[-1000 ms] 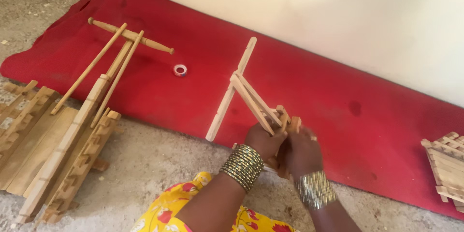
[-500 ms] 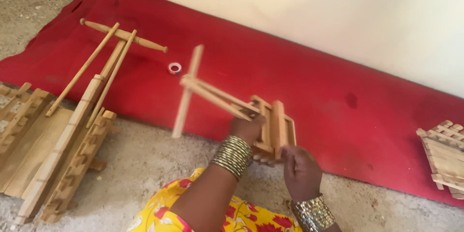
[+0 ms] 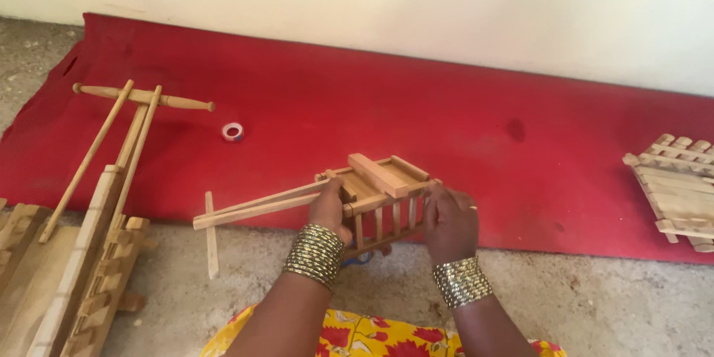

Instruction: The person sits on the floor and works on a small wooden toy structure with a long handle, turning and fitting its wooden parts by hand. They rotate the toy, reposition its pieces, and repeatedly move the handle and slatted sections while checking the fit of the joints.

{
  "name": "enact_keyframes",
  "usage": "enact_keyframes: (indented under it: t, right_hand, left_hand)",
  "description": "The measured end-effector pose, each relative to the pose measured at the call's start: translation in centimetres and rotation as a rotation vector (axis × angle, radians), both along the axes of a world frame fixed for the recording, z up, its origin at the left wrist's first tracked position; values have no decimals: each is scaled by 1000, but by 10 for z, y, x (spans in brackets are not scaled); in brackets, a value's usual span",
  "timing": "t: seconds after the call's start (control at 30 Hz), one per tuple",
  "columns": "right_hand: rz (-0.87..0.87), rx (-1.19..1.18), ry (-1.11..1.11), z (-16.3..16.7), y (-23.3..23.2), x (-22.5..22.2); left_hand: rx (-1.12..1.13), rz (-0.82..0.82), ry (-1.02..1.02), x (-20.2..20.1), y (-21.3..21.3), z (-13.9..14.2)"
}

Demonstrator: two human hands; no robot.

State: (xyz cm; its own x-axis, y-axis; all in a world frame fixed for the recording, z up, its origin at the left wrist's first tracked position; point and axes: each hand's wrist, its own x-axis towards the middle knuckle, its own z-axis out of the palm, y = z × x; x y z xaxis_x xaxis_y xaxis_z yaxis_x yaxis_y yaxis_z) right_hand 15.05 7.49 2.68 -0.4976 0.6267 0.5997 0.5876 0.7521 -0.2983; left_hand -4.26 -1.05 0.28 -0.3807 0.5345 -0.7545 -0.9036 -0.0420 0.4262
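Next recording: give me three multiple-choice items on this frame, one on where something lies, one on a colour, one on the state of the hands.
1. Where does the small roll of tape lie?
A. On the red mat
B. On the bare concrete floor
C. On top of the slatted frame

2. What colour is the mat along the wall?
A. Blue
B. Red
C. Green

3. How is the wooden slatted frame held?
A. By the left hand alone
B. It lies untouched on the floor
C. By both hands, one at each side

Key: 1 A, the roll sits on the mat to the right of the loose wooden sticks. 2 B, the mat is plainly red. 3 C, the left hand and the right hand each have a grip on one side of the frame.
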Motion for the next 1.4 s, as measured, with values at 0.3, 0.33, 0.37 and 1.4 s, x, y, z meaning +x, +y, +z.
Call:
enact_keyframes:
  t: [0.3,0.33,0.37,1.4]
  right_hand:
    - [70,-71,-23,-23,-6,-8]
    - [14,-116,14,-21,0,-6]
    - [-41,-162,48,-16,9,-2]
    - [277,15,155,-12,-5,-8]
  left_hand:
    - [66,5,2,1,-3,0]
    - [81,14,8,0,-3,-3]
    - [95,24,11,0,-3,-6]
    - [286,-18,-14,31,3,20]
